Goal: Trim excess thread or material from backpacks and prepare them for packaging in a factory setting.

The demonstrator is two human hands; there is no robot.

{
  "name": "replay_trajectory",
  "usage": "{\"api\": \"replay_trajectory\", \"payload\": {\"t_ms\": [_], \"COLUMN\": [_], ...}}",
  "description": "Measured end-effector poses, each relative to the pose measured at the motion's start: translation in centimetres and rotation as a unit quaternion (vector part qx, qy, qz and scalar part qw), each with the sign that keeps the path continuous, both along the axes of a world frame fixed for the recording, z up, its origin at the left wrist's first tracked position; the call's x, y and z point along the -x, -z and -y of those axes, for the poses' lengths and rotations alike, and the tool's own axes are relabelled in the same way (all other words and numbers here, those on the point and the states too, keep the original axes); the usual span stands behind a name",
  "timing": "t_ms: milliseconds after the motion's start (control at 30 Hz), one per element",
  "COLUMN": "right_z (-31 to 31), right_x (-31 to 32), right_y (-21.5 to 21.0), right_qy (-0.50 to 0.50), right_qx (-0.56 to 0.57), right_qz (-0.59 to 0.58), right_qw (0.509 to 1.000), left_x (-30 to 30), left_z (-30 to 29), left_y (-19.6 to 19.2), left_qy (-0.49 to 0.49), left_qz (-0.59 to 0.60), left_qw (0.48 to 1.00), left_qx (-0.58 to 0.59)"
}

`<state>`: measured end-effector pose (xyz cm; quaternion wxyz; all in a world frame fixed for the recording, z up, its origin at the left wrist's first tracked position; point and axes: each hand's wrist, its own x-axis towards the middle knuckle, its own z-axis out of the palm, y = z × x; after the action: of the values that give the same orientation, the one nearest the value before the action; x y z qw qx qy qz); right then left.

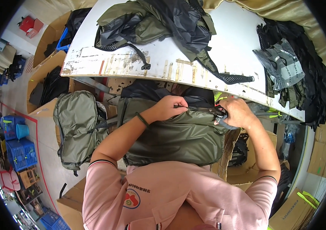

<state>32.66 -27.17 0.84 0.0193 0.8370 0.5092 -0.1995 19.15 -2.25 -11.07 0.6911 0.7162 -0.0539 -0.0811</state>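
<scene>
An olive-green bag lies across my lap, its upper edge just below the table. My left hand is closed in a pinch on a thin black cord at that edge. To the right, my right hand is closed at the bag's upper right corner. Small dark, red and grey parts show at its fingers, too covered to name. Between both hands runs a dark strip along the bag's edge. Black fabric bulges behind the bag, partly under the table.
Olive and black backpacks lie on the white table, straps hanging at its edge. Another olive bag stands at my left. Cardboard boxes flank me. Dark bags and a clear plastic bag are piled at the right.
</scene>
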Motion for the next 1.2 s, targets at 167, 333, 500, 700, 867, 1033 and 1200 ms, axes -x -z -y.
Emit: {"api": "replay_trajectory", "payload": {"t_ms": [167, 333, 500, 700, 867, 1033, 1200], "right_z": [0.0, 0.5, -0.4, 0.0, 1.1, 3.2, 5.5], "right_x": [-0.5, -0.8, -0.2, -0.6, -1.0, -1.3, -2.1], "right_y": [1.3, 2.1, 1.1, 2.2, 2.8, 1.1, -0.8], "right_qy": [-0.011, -0.014, -0.021, -0.016, -0.001, 0.044, 0.108], "right_qx": [-0.006, -0.02, -0.011, -0.018, -0.039, -0.05, -0.109], "right_qz": [0.002, 0.001, 0.013, 0.004, -0.02, -0.024, -0.021], "right_qw": [1.0, 1.0, 1.0, 1.0, 0.999, 0.997, 0.988], "left_x": [0.1, 0.1, 0.2, 0.2, 0.4, 1.4, 4.4], "left_z": [0.1, 0.2, 0.2, 0.2, -0.5, -6.8, -13.1], "left_y": [0.3, 0.5, 0.4, 0.5, 0.2, -0.9, -0.4], "left_qy": [-0.006, -0.004, -0.007, -0.007, -0.026, 0.026, -0.012], "left_qz": [0.0, 0.008, 0.0, 0.003, 0.026, 0.14, 0.076], "left_qw": [1.0, 1.0, 1.0, 1.0, 0.999, 0.954, 0.935], "left_qx": [0.011, 0.014, 0.007, 0.0, -0.005, -0.265, -0.346]}}
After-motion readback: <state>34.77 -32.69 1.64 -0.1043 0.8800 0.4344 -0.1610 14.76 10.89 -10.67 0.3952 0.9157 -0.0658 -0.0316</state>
